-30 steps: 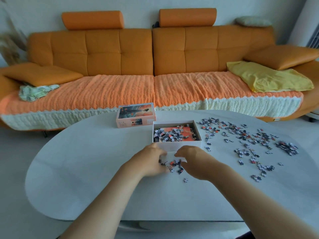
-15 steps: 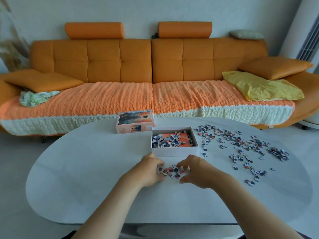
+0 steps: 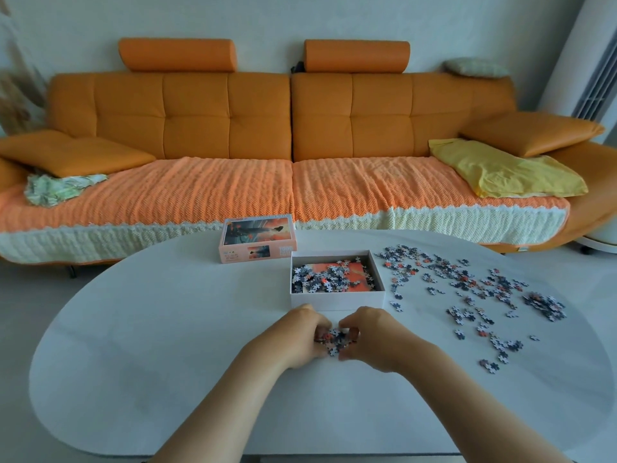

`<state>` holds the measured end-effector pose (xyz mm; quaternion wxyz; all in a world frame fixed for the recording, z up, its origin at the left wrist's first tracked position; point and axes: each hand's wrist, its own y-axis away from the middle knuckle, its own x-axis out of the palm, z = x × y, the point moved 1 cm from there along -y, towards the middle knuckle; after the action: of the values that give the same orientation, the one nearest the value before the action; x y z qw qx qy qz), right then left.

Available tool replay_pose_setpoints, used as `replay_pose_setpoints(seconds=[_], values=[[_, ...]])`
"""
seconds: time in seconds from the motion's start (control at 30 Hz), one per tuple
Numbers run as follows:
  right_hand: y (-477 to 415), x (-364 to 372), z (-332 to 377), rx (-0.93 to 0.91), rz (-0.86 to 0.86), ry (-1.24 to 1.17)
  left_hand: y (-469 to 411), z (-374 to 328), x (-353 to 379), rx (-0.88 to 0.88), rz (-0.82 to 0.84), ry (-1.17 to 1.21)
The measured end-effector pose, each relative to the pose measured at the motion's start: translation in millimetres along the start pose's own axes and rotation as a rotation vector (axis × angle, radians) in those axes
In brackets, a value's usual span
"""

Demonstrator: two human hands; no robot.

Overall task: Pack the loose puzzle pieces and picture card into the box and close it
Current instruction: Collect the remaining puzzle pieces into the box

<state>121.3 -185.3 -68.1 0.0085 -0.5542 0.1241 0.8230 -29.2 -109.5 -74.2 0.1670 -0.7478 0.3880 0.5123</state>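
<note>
The open white box (image 3: pixel 337 300) stands mid-table with the orange picture card (image 3: pixel 355 275) lying in it under several puzzle pieces. Its lid (image 3: pixel 257 240) lies behind and to the left, picture side up. Just in front of the box, my left hand (image 3: pixel 300 335) and my right hand (image 3: pixel 377 335) are cupped together around a small heap of pieces (image 3: pixel 334 339), fingers closed on it from both sides. Many loose pieces (image 3: pixel 467 289) are scattered over the table's right side.
The white oval table (image 3: pixel 150 345) has a curved edge near me. Behind it stands an orange sofa (image 3: pixel 290 128) with a yellow cloth (image 3: pixel 500 168) and cushions. A white appliance (image 3: pixel 591 78) is at the far right.
My two hands have drawn closer together, squeezing the spread pieces in front of the box into a tight heap between them. The camera view has tilted up a little.
</note>
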Motion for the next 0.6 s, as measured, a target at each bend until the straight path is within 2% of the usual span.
replay_pose_setpoints(seconds=[0.6], values=[[-7.8, -3.4, 9.1, -0.007, 0.01, -0.133, 2.3, 4.6, -0.9, 0.018, -0.079, 0.172]])
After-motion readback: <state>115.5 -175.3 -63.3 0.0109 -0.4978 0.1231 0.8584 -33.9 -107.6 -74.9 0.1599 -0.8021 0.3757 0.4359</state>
